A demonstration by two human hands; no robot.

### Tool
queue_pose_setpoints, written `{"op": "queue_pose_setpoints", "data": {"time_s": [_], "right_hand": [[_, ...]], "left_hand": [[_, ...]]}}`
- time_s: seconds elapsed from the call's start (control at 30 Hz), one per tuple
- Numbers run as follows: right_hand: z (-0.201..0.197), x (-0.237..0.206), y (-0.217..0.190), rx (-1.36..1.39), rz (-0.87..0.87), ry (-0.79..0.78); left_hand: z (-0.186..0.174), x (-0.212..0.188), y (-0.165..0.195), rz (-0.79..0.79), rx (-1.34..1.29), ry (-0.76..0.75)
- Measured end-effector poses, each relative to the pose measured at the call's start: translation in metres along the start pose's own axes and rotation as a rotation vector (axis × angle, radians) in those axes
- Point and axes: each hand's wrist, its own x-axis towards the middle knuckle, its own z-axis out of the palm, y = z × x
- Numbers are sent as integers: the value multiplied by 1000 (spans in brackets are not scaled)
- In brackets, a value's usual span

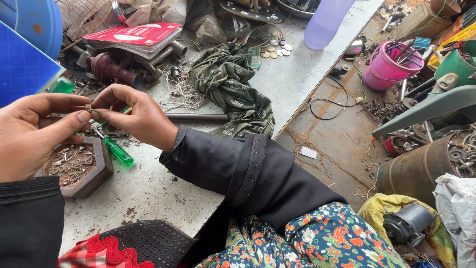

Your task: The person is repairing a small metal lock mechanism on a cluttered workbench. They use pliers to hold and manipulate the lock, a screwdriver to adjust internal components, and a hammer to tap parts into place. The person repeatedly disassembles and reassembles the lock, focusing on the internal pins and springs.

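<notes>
At nine o'clock, left hand [29,131] and right hand [131,116] pinch a small metal part [88,106] (brownish) between fingers, above the hexagonal wooden tray [94,176].

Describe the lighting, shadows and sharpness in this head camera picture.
Head view: soft, even daylight, no hard shadows or glare on the grey table; left hand and right hand are sharp, pinching a tiny part too small to identify; the green screwdriver is crisp; edges bend slightly from the wide lens.
</notes>
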Motion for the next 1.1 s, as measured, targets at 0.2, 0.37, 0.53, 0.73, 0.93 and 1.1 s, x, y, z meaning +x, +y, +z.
{"op": "queue_pose_setpoints", "data": {"time_s": [0.2,0.37,0.53,0.73,0.93,1.1], "right_hand": [[0,-1,-11,155,55,-3],[0,-2,-15,152,115,-13],[-3,-1,-8,233,143,-34],[-6,3,13,192,119,-37],[-14,4,21,89,124,-8],[-19,4,23,109,114,-52]], "left_hand": [[7,-3,9,50,28,63],[11,-7,13,98,82,117],[17,-12,20,135,172,127],[8,-15,28,252,241,96],[3,-4,18,452,202,116],[5,1,10,388,124,128]]}}
